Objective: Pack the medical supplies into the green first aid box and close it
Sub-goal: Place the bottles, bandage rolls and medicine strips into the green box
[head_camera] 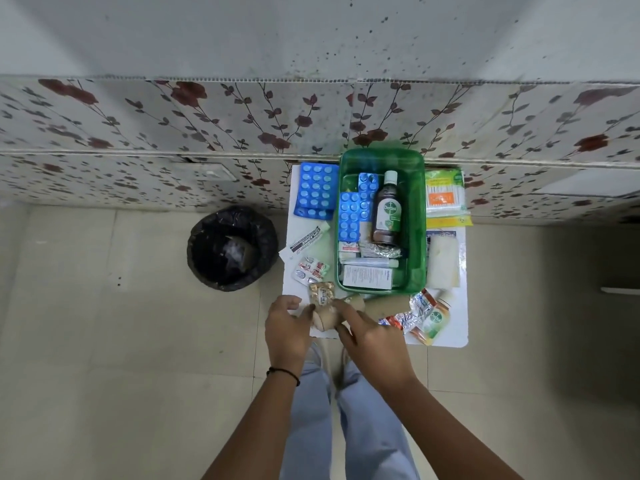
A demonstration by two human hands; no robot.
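The green first aid box (417, 216) stands open on a small white table (457, 327), holding a brown Dettol bottle (387, 216), blue pill strips (349, 213) and small cartons. At the table's front edge, both hands hold a beige bandage roll (323, 320): my left hand (287, 323) on its left side, my right hand (370, 336) on its right with a finger on top. A gold pill strip (322, 293) lies just beyond it. A blue blister pack (316, 190), an ointment tube (306, 241) and sachets (310, 270) lie left of the box.
A cotton bud pack (445, 194), white gauze (442, 261) and red-and-orange sachets (424, 317) lie right of the box. A black-lined bin (232, 249) stands on the tiled floor left of the table. A floral-tiled wall rises behind. My legs are below the table edge.
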